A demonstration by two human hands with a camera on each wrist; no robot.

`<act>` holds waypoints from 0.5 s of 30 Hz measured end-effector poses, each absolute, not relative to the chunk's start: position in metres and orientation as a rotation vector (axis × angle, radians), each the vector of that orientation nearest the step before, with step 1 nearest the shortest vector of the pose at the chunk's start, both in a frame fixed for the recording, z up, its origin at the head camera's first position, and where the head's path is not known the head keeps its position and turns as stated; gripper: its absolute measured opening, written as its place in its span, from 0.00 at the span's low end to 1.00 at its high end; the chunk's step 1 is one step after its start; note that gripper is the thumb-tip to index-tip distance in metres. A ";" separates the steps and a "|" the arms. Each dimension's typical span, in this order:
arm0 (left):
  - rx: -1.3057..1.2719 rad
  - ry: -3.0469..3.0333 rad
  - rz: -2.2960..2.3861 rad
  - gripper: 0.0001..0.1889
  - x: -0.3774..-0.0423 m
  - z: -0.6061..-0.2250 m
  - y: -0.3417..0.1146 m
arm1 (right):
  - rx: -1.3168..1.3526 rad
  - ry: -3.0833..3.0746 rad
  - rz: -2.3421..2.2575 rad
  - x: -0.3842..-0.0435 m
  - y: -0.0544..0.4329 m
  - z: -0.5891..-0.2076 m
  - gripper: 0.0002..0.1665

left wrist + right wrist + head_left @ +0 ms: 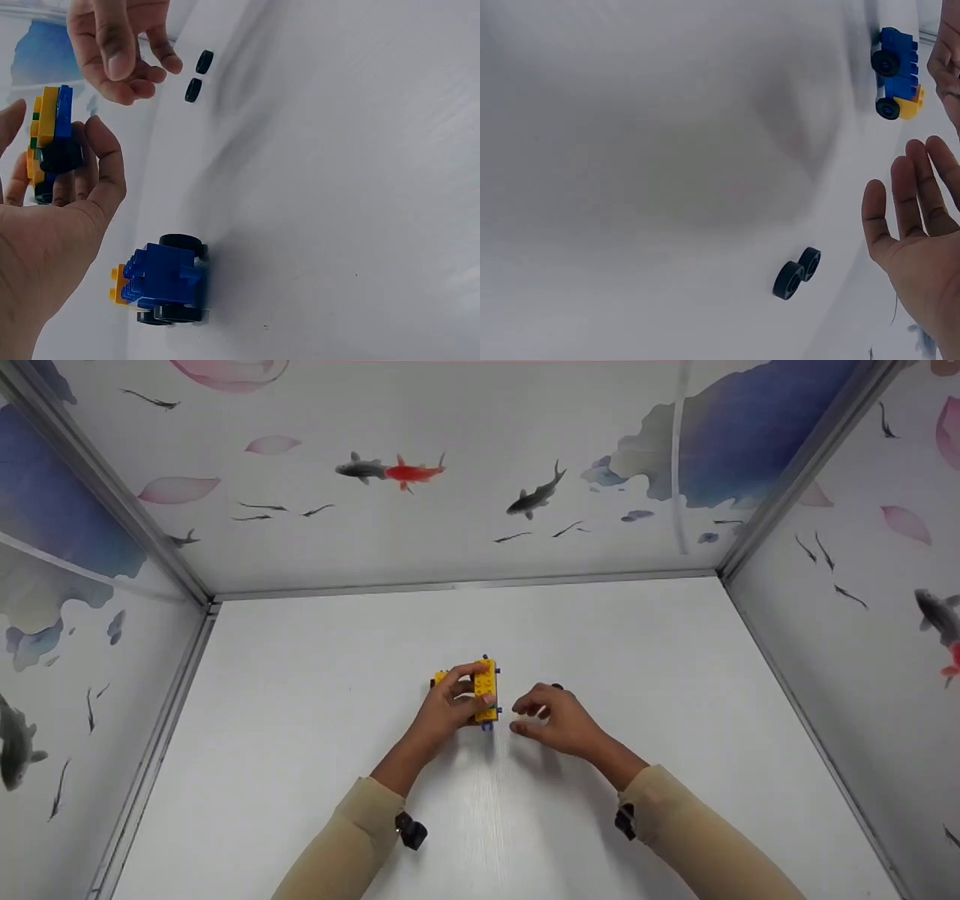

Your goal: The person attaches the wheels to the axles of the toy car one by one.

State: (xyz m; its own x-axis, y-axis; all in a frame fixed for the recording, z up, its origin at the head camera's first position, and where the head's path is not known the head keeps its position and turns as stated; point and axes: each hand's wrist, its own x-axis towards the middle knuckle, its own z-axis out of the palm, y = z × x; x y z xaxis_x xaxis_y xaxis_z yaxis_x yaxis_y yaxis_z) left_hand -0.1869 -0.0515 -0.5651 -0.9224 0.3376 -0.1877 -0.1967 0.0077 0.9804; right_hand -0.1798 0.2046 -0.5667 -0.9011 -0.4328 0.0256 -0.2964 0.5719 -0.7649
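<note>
My left hand [444,711] grips a toy car made of yellow and blue building blocks [486,690], thumb on one side and fingers on the other. The left wrist view shows black wheels [61,156] on the held car. Just right of it, my right hand [561,721] hovers with loosely bent fingers and nothing between them. A second block car, blue with a yellow end [169,276], stands on its black wheels and is mostly hidden behind the left hand in the head view. Two loose black wheels [788,280] sit close together near the right hand.
The white table [315,780] is bounded by printed panels, with a back wall [465,532] and side walls [847,547] showing fish and petals. Metal rails [480,584] run along its edges.
</note>
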 end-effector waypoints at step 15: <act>0.172 1.874 1.981 0.35 -0.183 -0.571 -0.057 | -0.468 2.908 -0.967 -0.186 0.247 -0.588 0.23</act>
